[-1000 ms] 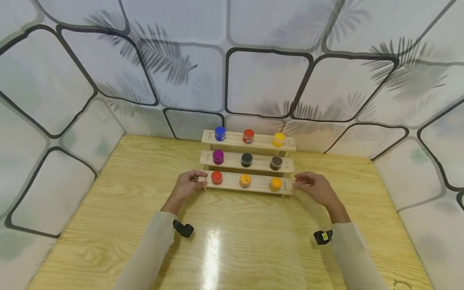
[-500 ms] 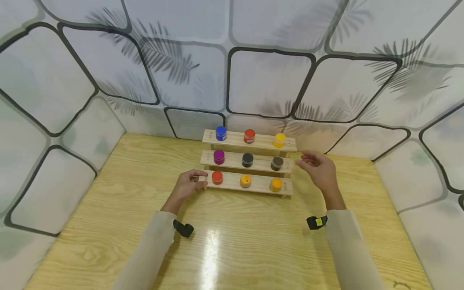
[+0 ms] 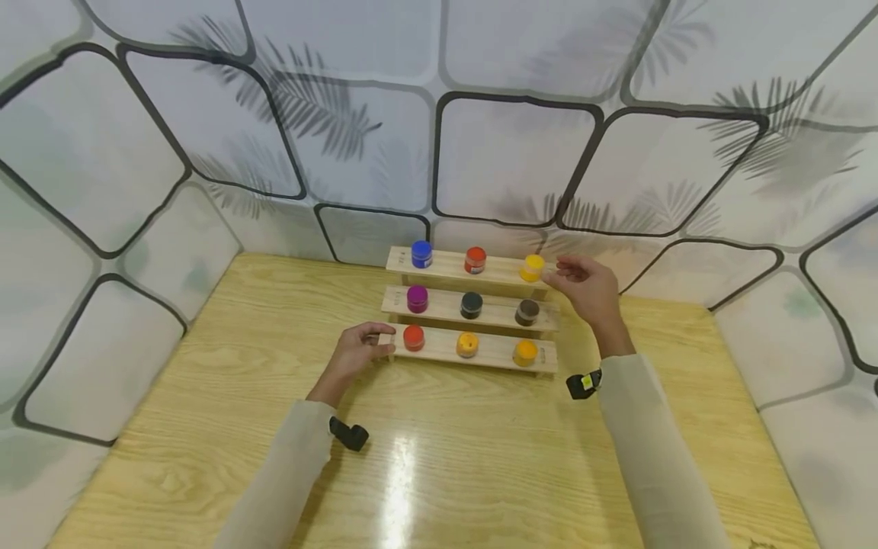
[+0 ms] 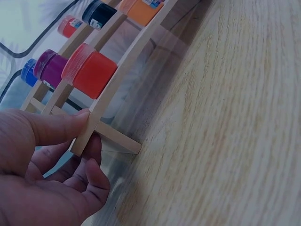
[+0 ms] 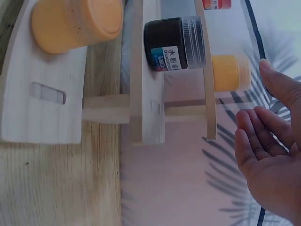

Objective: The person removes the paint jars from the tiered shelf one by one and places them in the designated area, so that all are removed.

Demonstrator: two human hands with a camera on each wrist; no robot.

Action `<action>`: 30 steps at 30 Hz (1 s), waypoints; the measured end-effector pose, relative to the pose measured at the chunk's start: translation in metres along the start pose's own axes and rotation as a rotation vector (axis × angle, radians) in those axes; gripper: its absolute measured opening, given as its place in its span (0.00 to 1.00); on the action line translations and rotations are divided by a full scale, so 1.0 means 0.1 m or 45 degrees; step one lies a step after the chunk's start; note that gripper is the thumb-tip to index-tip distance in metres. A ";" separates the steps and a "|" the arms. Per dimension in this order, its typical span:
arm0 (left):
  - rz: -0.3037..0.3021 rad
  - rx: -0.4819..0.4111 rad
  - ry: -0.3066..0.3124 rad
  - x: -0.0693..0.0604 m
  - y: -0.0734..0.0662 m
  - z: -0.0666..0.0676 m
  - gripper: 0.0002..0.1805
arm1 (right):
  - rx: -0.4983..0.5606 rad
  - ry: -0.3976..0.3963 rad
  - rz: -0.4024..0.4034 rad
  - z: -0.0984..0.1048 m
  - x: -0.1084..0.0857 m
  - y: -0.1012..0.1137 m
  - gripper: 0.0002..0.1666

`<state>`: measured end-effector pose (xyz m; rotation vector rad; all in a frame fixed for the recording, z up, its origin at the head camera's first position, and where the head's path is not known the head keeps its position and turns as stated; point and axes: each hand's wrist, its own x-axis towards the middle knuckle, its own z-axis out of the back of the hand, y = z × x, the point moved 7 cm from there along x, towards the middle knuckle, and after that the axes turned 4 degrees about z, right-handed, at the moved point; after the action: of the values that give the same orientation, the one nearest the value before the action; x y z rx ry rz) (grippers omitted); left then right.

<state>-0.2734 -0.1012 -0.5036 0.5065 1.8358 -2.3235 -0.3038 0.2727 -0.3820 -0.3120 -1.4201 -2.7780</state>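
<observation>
A three-tier wooden stand (image 3: pixel 440 347) bears several small paint jars. Its front step carries a red jar (image 3: pixel 414 338), a yellow-orange jar (image 3: pixel 468 345) and an orange jar (image 3: pixel 526 352). My left hand (image 3: pixel 354 354) pinches the left end of the front board between thumb and fingers, the thumb (image 4: pixel 63 127) on top. On the top step are a blue jar (image 3: pixel 421 255), a red jar (image 3: pixel 475 260) and a yellow jar (image 3: pixel 532 268). Close beside that yellow jar (image 5: pixel 225 73), my right hand (image 3: pixel 588 292) hovers with loosely bent fingers, holding nothing.
The middle step holds a purple jar (image 3: pixel 417 299), a black jar (image 3: pixel 471 306) and a dark brown jar (image 3: pixel 527 313). Behind the stand rises a patterned wall (image 3: pixel 514 160). The wooden table (image 3: pixel 480 450) extends toward me.
My right hand has gone from the right end of the front step up and back to the top step, next to the yellow jar. The left hand keeps its grip.
</observation>
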 end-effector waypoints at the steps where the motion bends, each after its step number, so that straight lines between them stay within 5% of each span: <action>1: 0.004 0.005 -0.003 0.00 0.00 0.00 0.17 | -0.003 0.004 0.003 -0.02 0.02 0.01 0.33; 15: 0.007 -0.012 0.008 -0.01 -0.02 0.00 0.16 | -0.058 0.035 -0.031 -0.20 0.15 0.06 0.31; 30: 0.017 -0.005 0.017 -0.03 -0.04 0.00 0.16 | -0.101 -0.031 0.013 -0.07 0.09 0.14 0.29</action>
<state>-0.2715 -0.1003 -0.4985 0.5328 1.8367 -2.3133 -0.3129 0.2597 -0.3736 -0.3541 -1.3109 -2.8373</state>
